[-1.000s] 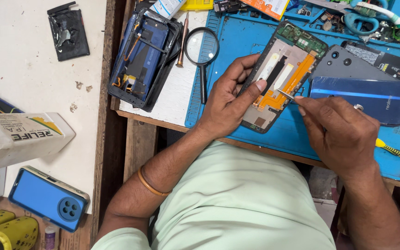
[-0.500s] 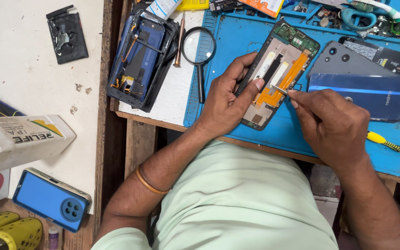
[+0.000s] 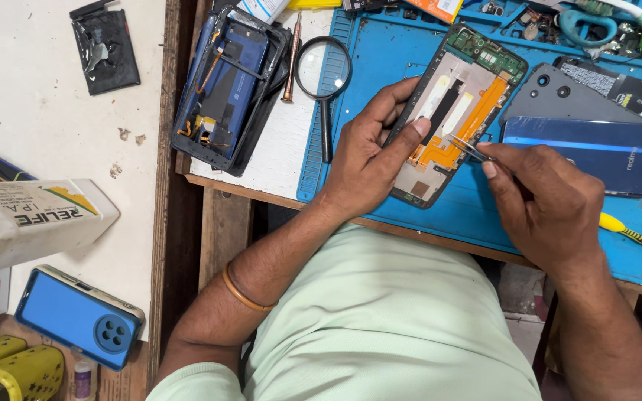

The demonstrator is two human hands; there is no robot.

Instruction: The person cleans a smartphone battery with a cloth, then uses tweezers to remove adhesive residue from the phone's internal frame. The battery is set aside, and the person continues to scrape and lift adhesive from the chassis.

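Opened phone [image 3: 464, 104] lying tilted on blue mat [image 3: 380, 96], long axis running lower-left to upper-right | left hand [image 3: 369, 152] gripping its left edge, thumb resting on the frame | right hand [image 3: 551, 204] nearer the orange flex, fingers pinching tweezers [image 3: 468, 149], tips touching the interior | magnifying glass [image 3: 323, 74] lying just left.

A single camera, worn on the person's head, looks steeply down and slightly forward, close over the work. The surface [image 3: 284, 160] with its blue mat [image 3: 380, 96] fills the upper frame; the person's own lap fills the lower middle.
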